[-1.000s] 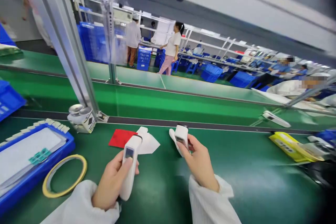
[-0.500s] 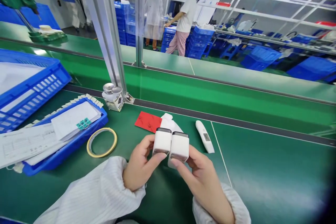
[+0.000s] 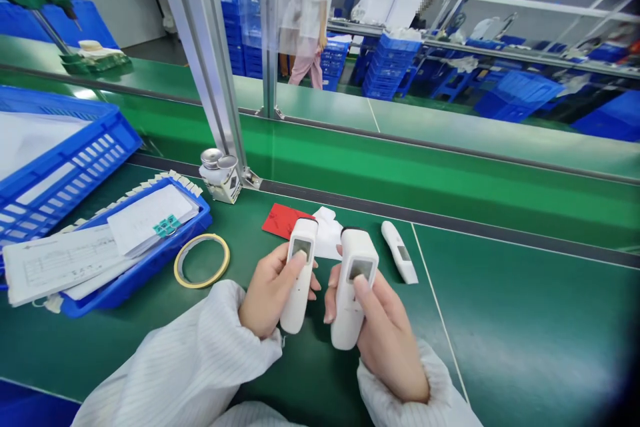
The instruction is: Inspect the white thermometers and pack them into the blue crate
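Observation:
Two white infrared thermometers are held up over the green bench, one in each hand, a small gap between them. My left hand (image 3: 270, 290) is wrapped round the left thermometer (image 3: 298, 300), its thumb on the small grey screen. Round the right thermometer (image 3: 346, 317) closes my right hand (image 3: 383, 323), with the thumb at the lower edge of that screen. Both have a dark cap at the far end. Just beyond them lie a red card (image 3: 284, 220) and a white paper piece (image 3: 327, 233). A third white thermometer (image 3: 399, 252) rests on the bench to the right.
At left stand a blue tray (image 3: 135, 280) of papers and a larger blue crate (image 3: 65, 167). A tape roll (image 3: 203, 261) lies beside the tray. Small metal-topped containers (image 3: 220, 177) stand by the metal post (image 3: 205, 53). Two people (image 3: 313, 7) are beyond the green partition.
Both thermometers have been tilted so their screens and handles now face me, and they have moved apart. My thumbs have shifted up to the screens. In the background a person has walked left.

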The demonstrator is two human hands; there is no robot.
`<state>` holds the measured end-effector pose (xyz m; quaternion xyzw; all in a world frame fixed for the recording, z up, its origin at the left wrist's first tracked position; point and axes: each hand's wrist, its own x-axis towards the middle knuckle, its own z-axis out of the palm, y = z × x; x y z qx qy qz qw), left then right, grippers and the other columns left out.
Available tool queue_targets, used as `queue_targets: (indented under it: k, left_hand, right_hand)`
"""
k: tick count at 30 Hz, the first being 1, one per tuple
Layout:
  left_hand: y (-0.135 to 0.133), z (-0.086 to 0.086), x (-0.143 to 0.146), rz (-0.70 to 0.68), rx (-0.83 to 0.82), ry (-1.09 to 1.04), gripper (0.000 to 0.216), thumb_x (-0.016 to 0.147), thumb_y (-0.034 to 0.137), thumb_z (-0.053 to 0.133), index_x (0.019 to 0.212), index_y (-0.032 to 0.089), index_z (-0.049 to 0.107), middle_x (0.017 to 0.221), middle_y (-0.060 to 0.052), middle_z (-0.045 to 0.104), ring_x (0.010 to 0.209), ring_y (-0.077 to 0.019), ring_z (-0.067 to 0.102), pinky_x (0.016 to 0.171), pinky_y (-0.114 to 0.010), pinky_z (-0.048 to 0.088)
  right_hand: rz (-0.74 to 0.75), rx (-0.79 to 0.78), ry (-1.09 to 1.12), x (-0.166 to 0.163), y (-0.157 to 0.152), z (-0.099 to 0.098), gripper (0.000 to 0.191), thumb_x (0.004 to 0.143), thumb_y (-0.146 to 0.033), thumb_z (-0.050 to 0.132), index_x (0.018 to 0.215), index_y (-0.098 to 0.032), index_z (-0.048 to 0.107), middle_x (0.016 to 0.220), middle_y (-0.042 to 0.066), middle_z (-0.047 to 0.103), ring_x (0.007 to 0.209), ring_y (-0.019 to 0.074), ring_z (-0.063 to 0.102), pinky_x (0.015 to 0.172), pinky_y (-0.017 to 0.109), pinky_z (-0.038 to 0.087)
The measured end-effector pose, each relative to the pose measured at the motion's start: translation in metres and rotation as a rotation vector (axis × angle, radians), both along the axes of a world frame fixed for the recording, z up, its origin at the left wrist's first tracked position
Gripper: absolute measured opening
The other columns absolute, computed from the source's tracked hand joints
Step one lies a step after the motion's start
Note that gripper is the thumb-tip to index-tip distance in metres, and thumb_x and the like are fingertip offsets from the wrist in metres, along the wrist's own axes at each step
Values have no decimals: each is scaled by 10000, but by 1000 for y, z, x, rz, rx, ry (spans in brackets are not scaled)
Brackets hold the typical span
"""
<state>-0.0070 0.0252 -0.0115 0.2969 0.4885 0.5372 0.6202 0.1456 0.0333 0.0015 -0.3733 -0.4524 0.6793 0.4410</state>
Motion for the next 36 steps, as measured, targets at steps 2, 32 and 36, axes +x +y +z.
queue_targets:
  k: [2,32,36]
  left_hand:
    - [1,-1,-1,15,-69,-108,441,892,545,519,910,116,621,709,-73,653,617,-159,599,605,-287,512]
    - [1,10,-10,-210,-99,-596,414,954,452,417,979,101,635,821,-88,556,709,-182,538,644,-325,484]
    - [1,12,-9,-214,-119,-591,423,971,431,371,978,101,634,821,-83,548,695,-176,527,638,-324,483]
  right_hand:
    - [50,-160,88,-3,2,0,392,958,-493,393,901,-199,645,679,31,604,583,154,543,576,293,453]
    - [104,-376,303,-15,4,5,570,929,-620,311,981,-200,692,870,62,601,746,175,558,695,297,490]
    - [98,-383,314,-16,4,7,565,923,-633,322,979,-206,688,879,55,607,736,167,561,680,290,492]
